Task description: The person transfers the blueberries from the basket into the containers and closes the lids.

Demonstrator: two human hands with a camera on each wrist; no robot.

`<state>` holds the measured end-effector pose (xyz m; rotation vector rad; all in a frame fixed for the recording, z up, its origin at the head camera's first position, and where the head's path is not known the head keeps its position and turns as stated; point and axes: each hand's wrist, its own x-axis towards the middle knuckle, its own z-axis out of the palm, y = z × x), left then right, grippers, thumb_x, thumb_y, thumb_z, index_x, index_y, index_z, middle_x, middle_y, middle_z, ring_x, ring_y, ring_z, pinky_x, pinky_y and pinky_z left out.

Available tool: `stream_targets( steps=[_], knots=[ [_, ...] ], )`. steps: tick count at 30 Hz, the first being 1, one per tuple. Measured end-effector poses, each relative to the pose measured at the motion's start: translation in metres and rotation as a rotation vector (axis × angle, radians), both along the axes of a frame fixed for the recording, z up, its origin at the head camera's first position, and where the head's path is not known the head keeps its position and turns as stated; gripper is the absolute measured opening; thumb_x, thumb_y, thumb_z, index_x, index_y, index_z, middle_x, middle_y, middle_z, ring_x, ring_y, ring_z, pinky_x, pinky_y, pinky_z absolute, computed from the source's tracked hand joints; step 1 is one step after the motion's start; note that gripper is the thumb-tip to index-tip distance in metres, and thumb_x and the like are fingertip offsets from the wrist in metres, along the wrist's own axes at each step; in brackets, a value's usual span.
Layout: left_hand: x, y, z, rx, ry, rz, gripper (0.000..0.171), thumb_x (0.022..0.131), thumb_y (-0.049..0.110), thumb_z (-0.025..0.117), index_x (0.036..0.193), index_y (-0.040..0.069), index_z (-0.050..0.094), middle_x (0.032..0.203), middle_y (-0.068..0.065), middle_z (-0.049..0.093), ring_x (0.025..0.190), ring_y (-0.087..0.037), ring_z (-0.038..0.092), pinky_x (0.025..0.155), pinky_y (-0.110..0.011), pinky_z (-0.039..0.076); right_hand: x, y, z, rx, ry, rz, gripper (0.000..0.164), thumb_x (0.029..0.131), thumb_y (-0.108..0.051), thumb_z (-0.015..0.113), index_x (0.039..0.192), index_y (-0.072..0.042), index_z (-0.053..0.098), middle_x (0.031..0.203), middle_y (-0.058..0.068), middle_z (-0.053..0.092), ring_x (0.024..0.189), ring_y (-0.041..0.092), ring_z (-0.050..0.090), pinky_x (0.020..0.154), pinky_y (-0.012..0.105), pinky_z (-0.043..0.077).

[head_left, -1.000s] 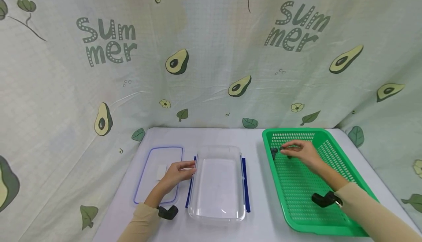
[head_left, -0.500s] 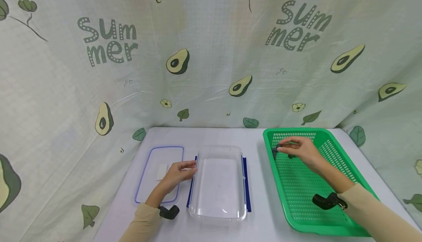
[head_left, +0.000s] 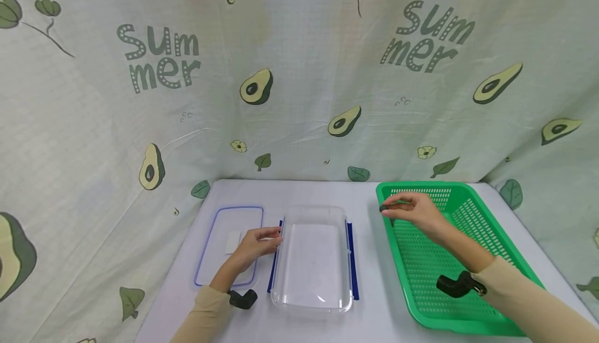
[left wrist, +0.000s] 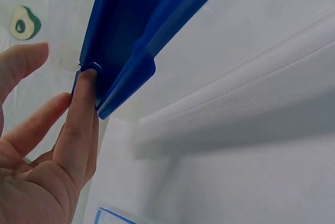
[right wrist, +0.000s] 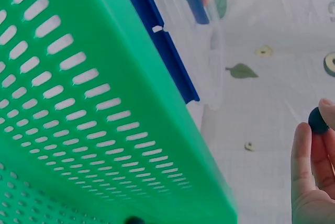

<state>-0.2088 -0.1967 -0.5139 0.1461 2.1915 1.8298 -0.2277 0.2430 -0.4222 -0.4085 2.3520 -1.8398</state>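
Note:
My right hand (head_left: pixel 416 213) pinches a small dark blue ball (right wrist: pixel 317 122), blueberry-sized, between thumb and fingertips. It hovers over the left rim of the green basket (head_left: pixel 404 286). Another dark round thing (right wrist: pixel 134 220) lies inside the basket, mostly cut off in the right wrist view. My left hand (head_left: pixel 255 247) rests at the left side of the clear plastic box (head_left: pixel 311 306). Its straight fingertips touch the blue latch flap (left wrist: pixel 125 41), while the thumb stands apart from it. The box is uncovered and shows nothing inside.
Left of the box lies a clear lid with a blue edge (head_left: pixel 201 260), partly behind my left forearm. A second blue flap (head_left: pixel 352 265) sticks out on the box's right side, facing the basket. A printed cloth (head_left: pixel 299 99) hangs behind the white table (head_left: pixel 323 192).
My right hand has moved left and slightly up, from inside the basket to its left rim, with the dark ball pinched. My left hand stays at the box.

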Motion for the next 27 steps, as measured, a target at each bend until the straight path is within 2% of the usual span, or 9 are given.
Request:
stream_targets(
  steps=[6, 11, 20, 27],
  knots=[
    [0.000, 0.000, 0.001, 0.021, -0.001, -0.011, 0.057, 0.091, 0.023, 0.075, 0.135, -0.007, 0.056, 0.116, -0.013, 0.065, 0.108, -0.028, 0.065, 0.089, -0.035, 0.059, 0.000, -0.017, 0.003, -0.014, -0.011, 0.022, 0.036, 0.086, -0.009, 0.079, 0.113, 0.011, 0.065, 0.108, 0.016, 0.071, 0.095, 0.013, 0.070, 0.081, 0.033, 0.060],
    [0.000, 0.001, 0.002, 0.027, -0.003, -0.013, 0.055, 0.092, 0.021, 0.074, 0.136, -0.008, 0.055, 0.118, -0.016, 0.063, 0.109, -0.029, 0.065, 0.089, -0.035, 0.058, -0.002, -0.030, 0.004, -0.039, -0.019, 0.054, 0.036, 0.085, -0.007, 0.080, 0.111, 0.013, 0.065, 0.109, 0.020, 0.069, 0.095, 0.015, 0.070, 0.083, 0.031, 0.060],
    [0.000, 0.000, -0.001, 0.028, -0.013, 0.005, 0.056, 0.091, 0.023, 0.075, 0.135, -0.007, 0.056, 0.115, -0.013, 0.064, 0.107, -0.027, 0.066, 0.089, -0.034, 0.059, -0.007, -0.055, -0.003, -0.062, -0.048, 0.106, 0.032, 0.083, -0.006, 0.081, 0.106, 0.011, 0.067, 0.108, 0.020, 0.066, 0.093, 0.020, 0.070, 0.083, 0.032, 0.061],
    [0.001, 0.001, -0.004, 0.027, -0.012, 0.009, 0.055, 0.091, 0.022, 0.076, 0.135, -0.006, 0.057, 0.114, -0.012, 0.065, 0.108, -0.029, 0.065, 0.089, -0.034, 0.059, -0.009, -0.073, -0.008, -0.064, -0.035, 0.141, 0.029, 0.082, -0.005, 0.081, 0.105, 0.009, 0.068, 0.104, 0.018, 0.069, 0.092, 0.020, 0.070, 0.081, 0.033, 0.061]
  ],
)
